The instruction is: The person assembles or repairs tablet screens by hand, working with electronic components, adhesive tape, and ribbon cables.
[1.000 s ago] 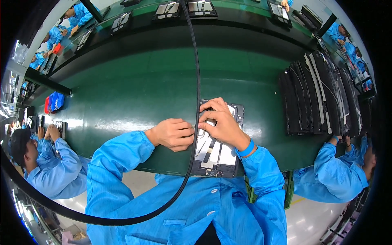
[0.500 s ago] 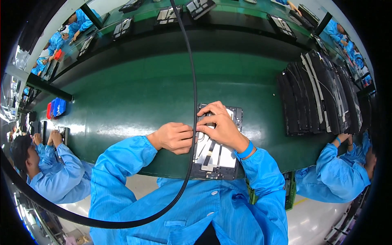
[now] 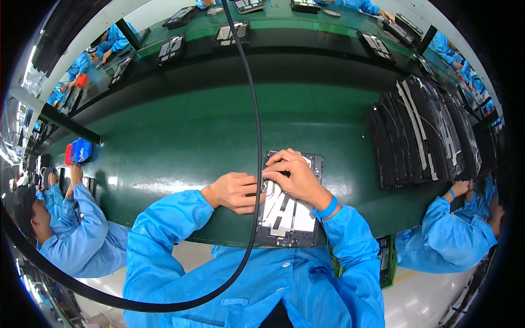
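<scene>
An opened tablet-like device [image 3: 302, 218] with a black frame and a silver-white inside lies on the green table, close to its front edge. My right hand [image 3: 295, 177] rests over its upper left part, fingers bent and their tips together at the left edge. Right beside that edge, my left hand [image 3: 235, 192] is curled closed, its fingertips close to those of the right. Whatever sits between the fingertips is too small or hidden to make out. A black cable [image 3: 257, 120] crosses the view in front of my left fingertips.
A stack of black panels [image 3: 421, 136] stands at the right. Blue and red bins [image 3: 82, 149] sit at the far left. Similar devices [image 3: 232, 34] lie along a raised shelf [image 3: 197, 49] at the back. Co-workers in blue sit at both sides. A green crate [image 3: 388, 262] is below the table edge.
The whole scene sits slightly lower in the picture. Both my hands stay at the device's left edge with little change. The co-worker at left has raised a hand toward the bins.
</scene>
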{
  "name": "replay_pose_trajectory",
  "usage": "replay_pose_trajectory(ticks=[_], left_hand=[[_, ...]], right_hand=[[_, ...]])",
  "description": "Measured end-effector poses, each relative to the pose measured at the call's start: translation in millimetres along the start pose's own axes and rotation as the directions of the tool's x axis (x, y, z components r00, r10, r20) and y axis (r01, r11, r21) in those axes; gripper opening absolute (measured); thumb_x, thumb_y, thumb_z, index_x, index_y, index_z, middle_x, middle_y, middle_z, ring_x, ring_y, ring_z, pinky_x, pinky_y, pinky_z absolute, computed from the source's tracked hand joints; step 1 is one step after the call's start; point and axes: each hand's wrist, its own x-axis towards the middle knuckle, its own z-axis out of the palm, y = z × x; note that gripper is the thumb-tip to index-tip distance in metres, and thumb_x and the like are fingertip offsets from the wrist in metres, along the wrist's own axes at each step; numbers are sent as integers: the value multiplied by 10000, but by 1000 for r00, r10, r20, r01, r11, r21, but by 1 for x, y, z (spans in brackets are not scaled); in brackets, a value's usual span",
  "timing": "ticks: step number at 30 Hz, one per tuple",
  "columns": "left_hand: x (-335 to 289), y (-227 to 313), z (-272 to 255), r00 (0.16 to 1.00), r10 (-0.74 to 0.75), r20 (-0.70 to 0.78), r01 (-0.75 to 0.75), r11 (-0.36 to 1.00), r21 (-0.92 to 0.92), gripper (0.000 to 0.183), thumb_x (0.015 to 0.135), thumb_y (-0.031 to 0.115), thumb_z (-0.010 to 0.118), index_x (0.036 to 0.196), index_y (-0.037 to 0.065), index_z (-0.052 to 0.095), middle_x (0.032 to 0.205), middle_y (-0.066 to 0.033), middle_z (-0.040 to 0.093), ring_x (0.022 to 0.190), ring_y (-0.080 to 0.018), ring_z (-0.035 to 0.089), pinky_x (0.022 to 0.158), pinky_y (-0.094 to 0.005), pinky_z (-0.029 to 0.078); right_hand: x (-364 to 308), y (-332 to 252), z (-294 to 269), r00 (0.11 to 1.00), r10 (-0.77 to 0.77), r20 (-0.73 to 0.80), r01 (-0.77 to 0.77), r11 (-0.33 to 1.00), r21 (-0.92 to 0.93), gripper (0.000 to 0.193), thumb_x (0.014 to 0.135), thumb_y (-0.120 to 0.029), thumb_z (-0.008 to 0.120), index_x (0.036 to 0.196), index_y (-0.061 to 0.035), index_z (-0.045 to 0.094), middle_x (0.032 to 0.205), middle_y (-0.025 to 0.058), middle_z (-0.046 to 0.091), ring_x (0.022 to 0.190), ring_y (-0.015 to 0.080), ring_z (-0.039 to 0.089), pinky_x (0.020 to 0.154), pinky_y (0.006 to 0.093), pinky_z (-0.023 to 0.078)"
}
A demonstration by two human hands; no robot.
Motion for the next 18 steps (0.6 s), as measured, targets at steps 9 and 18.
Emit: replay_pose_trajectory(ticks=[9, 18], left_hand=[[-1, -2, 0, 999, -31, -11, 31, 999, -31, 227, 841, 224, 776, 1023, 89, 795, 1002, -75, 762, 939, -253, 752, 808, -371, 635], [6, -10, -6, 1000, 4, 19, -4, 1000, 8, 227, 888, 227, 771, 1033, 54, 790, 990, -84, 760, 898, -264, 751, 784, -371, 639]], right_hand=[[0, 5, 1, 1000, -22, -12, 22, 1000, 9, 198, 988, -250, 811, 1032, -73, 885, 1096, 76, 773, 1022, 256, 670, 978, 425, 472], [1, 5, 3, 998, -46, -45, 47, 999, 20, 170, 994, -220, 787, 1020, -82, 884, 1052, 85, 765, 1011, 283, 668, 968, 431, 467]])
